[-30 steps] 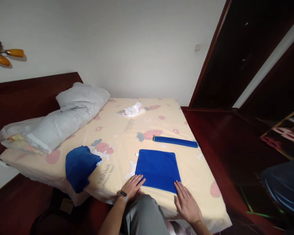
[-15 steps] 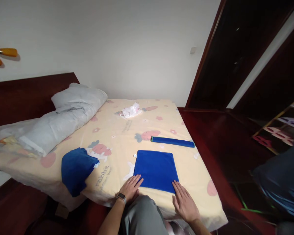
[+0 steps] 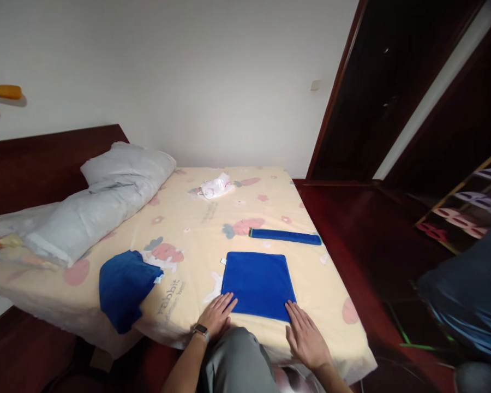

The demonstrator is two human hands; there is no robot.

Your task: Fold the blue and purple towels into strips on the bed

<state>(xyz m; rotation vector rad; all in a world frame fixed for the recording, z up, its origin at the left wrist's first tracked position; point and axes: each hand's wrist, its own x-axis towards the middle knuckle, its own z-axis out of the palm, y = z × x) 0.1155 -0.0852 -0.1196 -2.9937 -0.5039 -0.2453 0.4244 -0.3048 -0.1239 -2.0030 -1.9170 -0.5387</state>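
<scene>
A blue cloth (image 3: 257,283) lies spread flat in a near-square on the bed, with a small white tag at its far left corner. My left hand (image 3: 219,314), a watch on its wrist, rests with outstretched fingers on the cloth's near left corner. Flat on the near right corner are the fingertips of my right hand (image 3: 308,334). Beyond the square, a blue cloth folded into a narrow strip (image 3: 285,236) shows green edging at its ends. To the left, a crumpled blue cloth (image 3: 126,289) hangs partly over the bed's edge.
The bed (image 3: 204,234) has a yellow carrot-print sheet. A grey quilt (image 3: 94,210) lies against the dark headboard (image 3: 57,161). Farther back sits a white plastic bag (image 3: 216,186). At right are a person in dark clothing (image 3: 470,295) and a slipper rack (image 3: 470,202).
The view has shifted slightly, moving the scene a little to the left. Both hands stay in place on the near corners of the spread cloth.
</scene>
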